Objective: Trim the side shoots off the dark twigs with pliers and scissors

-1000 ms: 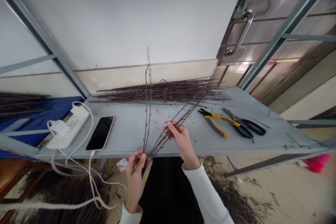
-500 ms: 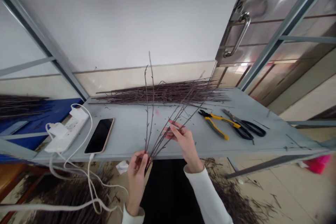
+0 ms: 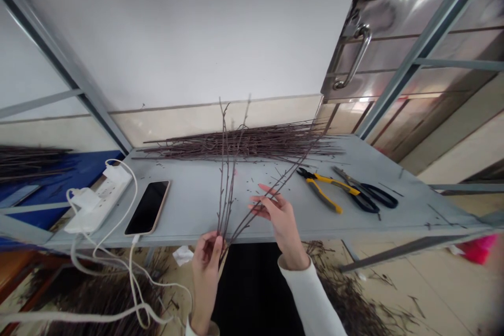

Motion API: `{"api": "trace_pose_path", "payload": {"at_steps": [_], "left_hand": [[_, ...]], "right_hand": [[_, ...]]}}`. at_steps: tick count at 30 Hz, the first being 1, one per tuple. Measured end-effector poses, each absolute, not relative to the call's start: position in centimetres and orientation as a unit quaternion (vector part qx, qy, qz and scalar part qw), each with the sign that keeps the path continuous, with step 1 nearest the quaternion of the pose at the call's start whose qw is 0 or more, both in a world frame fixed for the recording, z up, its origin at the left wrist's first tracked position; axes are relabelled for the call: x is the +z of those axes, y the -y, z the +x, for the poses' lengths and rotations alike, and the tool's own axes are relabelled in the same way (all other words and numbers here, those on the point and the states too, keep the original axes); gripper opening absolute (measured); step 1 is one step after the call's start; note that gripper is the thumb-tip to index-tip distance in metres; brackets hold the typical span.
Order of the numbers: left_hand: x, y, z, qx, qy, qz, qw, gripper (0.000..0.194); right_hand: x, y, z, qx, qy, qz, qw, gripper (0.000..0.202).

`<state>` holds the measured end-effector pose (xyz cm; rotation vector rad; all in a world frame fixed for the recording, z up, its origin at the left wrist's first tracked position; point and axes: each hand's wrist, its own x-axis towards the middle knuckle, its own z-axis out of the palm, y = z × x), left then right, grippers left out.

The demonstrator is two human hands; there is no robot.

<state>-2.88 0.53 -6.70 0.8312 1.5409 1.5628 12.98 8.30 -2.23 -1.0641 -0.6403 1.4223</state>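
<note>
Several thin dark twigs point(image 3: 227, 194) fan upward from my left hand point(image 3: 208, 256), whose thumb and fingers pinch their lower ends at the table's front edge. Further right, my right hand point(image 3: 275, 215) has its thumb and fingers around the rightmost twigs point(image 3: 289, 172) of the same bunch, which lean away to the right. A gap separates these from the more upright twigs. Behind both hands lies a long pile of dark twigs point(image 3: 220, 144) along the back of the grey table point(image 3: 189, 194).
Yellow-handled cutting pliers point(image 3: 331, 189) and dark-handled scissors point(image 3: 370, 191) lie at the right. A phone point(image 3: 148, 207) and a white power strip point(image 3: 100, 199) with trailing cables stand left. More twigs point(image 3: 110, 299) heap on the floor. Metal posts point(image 3: 425, 47) frame the table.
Some twigs have swung from the right-hand group over to the upright ones on the left. Fewer twigs now rest in my right hand; my left hand keeps its grip.
</note>
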Motion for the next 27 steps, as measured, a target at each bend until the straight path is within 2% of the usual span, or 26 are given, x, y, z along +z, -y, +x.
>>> {"api": "trace_pose_path", "payload": {"at_steps": [10,27], "left_hand": [[-7.8,0.7,-3.0,0.569,-0.621,0.385,0.378,0.033],[-10.0,2.1,-2.3,0.562,-0.619,0.379,0.398,0.033]], "right_hand": [[-4.6,-9.4,12.4,0.628,0.251,-0.421,0.605,0.043],[-5.0,-9.2,11.2,0.572,0.290,-0.467,0.608,0.052]]}}
